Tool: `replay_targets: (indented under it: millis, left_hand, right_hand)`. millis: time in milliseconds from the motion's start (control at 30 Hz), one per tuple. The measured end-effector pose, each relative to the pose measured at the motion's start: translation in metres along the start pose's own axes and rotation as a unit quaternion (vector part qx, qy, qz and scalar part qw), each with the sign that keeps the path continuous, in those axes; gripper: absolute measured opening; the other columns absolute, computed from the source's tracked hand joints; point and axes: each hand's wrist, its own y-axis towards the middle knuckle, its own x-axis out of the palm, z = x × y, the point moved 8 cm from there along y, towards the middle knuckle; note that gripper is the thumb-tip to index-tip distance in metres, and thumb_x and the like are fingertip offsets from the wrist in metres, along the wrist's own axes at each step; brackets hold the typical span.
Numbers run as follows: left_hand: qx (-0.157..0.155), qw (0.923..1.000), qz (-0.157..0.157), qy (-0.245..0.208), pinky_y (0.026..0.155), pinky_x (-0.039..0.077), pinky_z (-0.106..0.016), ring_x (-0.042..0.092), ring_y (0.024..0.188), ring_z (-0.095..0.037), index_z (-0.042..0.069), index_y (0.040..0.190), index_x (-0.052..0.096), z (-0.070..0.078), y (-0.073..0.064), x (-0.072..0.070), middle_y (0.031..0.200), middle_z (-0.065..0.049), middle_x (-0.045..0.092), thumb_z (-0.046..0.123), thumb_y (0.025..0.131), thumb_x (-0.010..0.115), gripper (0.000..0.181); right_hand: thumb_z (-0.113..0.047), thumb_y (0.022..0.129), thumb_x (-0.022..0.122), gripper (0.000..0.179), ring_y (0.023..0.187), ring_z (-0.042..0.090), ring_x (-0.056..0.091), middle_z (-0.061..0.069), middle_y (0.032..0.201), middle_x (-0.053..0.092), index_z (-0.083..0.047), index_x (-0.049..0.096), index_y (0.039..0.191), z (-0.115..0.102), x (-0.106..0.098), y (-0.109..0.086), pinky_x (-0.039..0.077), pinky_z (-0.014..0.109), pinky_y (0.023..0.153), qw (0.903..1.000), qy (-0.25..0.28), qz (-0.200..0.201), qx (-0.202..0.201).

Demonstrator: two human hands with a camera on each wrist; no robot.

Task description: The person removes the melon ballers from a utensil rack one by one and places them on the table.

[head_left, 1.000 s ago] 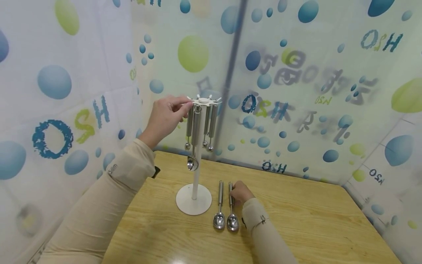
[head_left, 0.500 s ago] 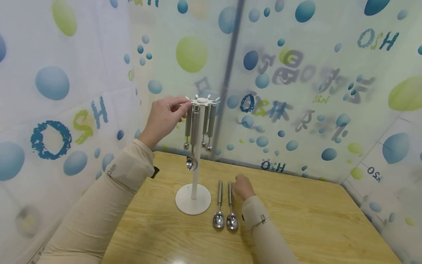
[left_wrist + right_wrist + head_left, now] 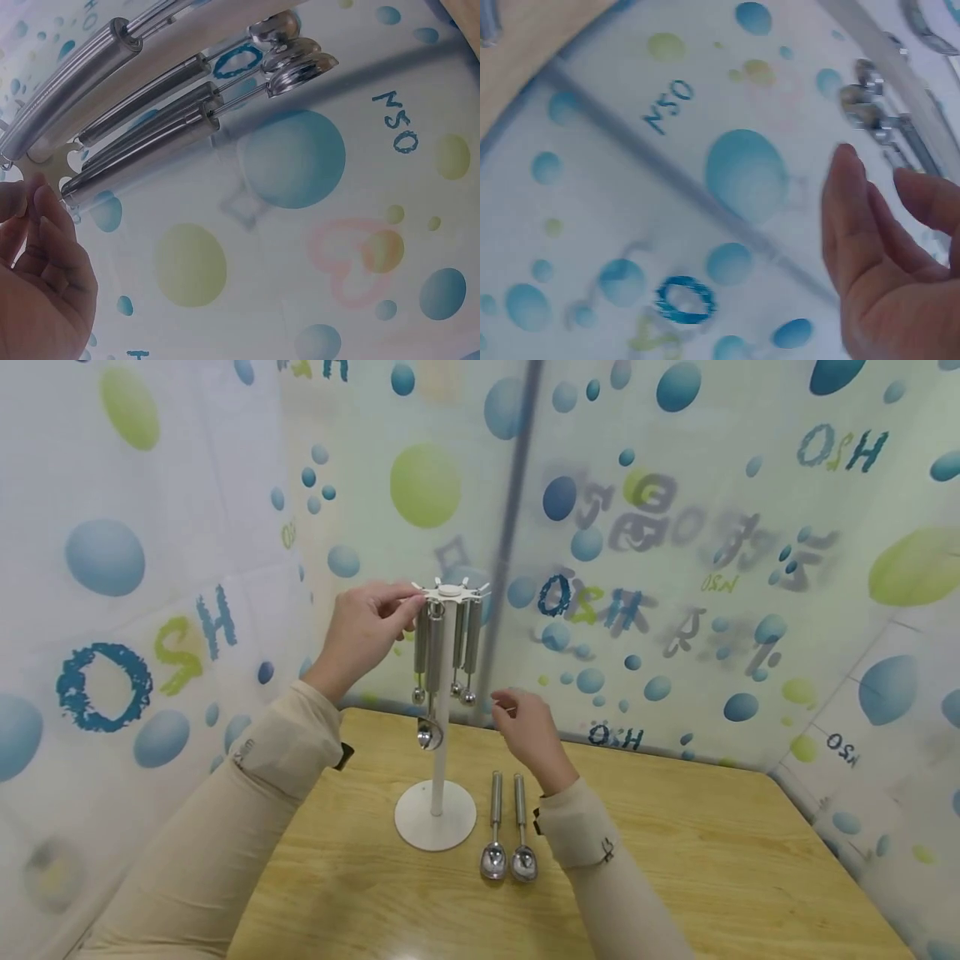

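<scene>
A white utensil stand rises from a round base on the table. Metal scoops hang around its top, among them a larger scoop in front and small round-ended scoops. My left hand pinches the left edge of the hooked top between thumb and fingers. To the right of the stand, my right hand is raised above the table, holding nothing, its fingers loosely bent toward the hanging scoops. Below it two ice cream scoops, a left one and a right one, lie side by side, bowls toward me.
The wooden table extends to the right of the scoops. Patterned curtains with blue and green dots hang close behind the table and along both sides.
My right hand has left the handle of the right scoop on the table and moved up and left toward the stand. The left hand keeps its pinch on the stand's top.
</scene>
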Motion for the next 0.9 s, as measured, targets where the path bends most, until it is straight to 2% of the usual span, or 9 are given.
replay_targets:
  millis: [100, 200, 333, 500, 667, 900]
  left_hand:
    - [-0.001, 1.0, 0.001, 0.0, 0.061, 0.051, -0.022, 0.063, 0.068, -0.02, 0.009, 0.111, 0.078, 0.0, 0.0, 0.0, 0.086, -0.01, 0.067, 0.025, 0.1, 0.067, 0.022]
    - [-0.004, 1.0, 0.0, 0.0, 0.061, 0.051, -0.022, 0.063, 0.07, -0.021, 0.009, 0.111, 0.077, 0.0, 0.0, 0.001, 0.088, -0.01, 0.067, 0.026, 0.1, 0.067, 0.023]
    - [-0.006, 1.0, 0.0, 0.001, 0.062, 0.051, -0.021, 0.063, 0.072, -0.024, 0.01, 0.112, 0.077, -0.001, -0.001, 0.0, 0.09, -0.01, 0.067, 0.028, 0.101, 0.067, 0.024]
    - [-0.004, 1.0, 0.002, 0.008, 0.062, 0.051, -0.021, 0.063, 0.071, -0.023, 0.01, 0.112, 0.078, 0.0, -0.001, -0.001, 0.089, -0.01, 0.067, 0.029, 0.1, 0.067, 0.025]
    - [-0.004, 1.0, 0.003, 0.007, 0.061, 0.051, -0.022, 0.063, 0.07, -0.021, 0.01, 0.112, 0.078, -0.001, 0.0, 0.0, 0.088, -0.009, 0.066, 0.029, 0.1, 0.067, 0.024]
    - [-0.003, 1.0, 0.009, -0.001, 0.061, 0.052, -0.022, 0.063, 0.069, -0.02, 0.01, 0.111, 0.078, -0.002, 0.0, -0.001, 0.087, -0.009, 0.065, 0.028, 0.1, 0.068, 0.023]
  right_hand:
    - [-0.008, 0.1, 0.065, 0.026, 0.099, 0.028, 0.069, 0.015, 0.11, 0.072, 0.002, 0.068, 0.123, -0.034, -0.009, -0.002, 0.057, 0.042, 0.084, 0.9968, 0.015, 0.057, -0.055]
    - [-0.01, 0.097, 0.07, 0.024, 0.095, 0.025, 0.069, 0.011, 0.104, 0.072, 0.001, 0.069, 0.118, -0.059, -0.012, -0.004, 0.058, 0.041, 0.082, 0.9873, 0.057, 0.11, -0.099]
    - [-0.012, 0.095, 0.074, 0.028, 0.093, 0.022, 0.068, 0.011, 0.103, 0.07, 0.001, 0.067, 0.119, -0.084, -0.008, -0.004, 0.06, 0.037, 0.077, 0.9749, 0.11, 0.142, -0.132]
    - [-0.014, 0.092, 0.076, 0.041, 0.101, 0.022, 0.066, 0.011, 0.111, 0.067, -0.002, 0.06, 0.129, -0.103, 0.001, -0.002, 0.059, 0.032, 0.079, 0.976, 0.104, 0.14, -0.131]
    - [-0.011, 0.092, 0.076, 0.049, 0.102, 0.021, 0.066, 0.01, 0.114, 0.067, -0.003, 0.055, 0.136, -0.106, 0.008, 0.002, 0.058, 0.03, 0.08, 0.978, 0.105, 0.142, -0.11]
    - [-0.007, 0.093, 0.074, 0.039, 0.096, 0.023, 0.068, 0.011, 0.109, 0.07, -0.001, 0.06, 0.129, -0.105, 0.017, 0.008, 0.057, 0.034, 0.081, 0.9783, 0.108, 0.143, -0.103]
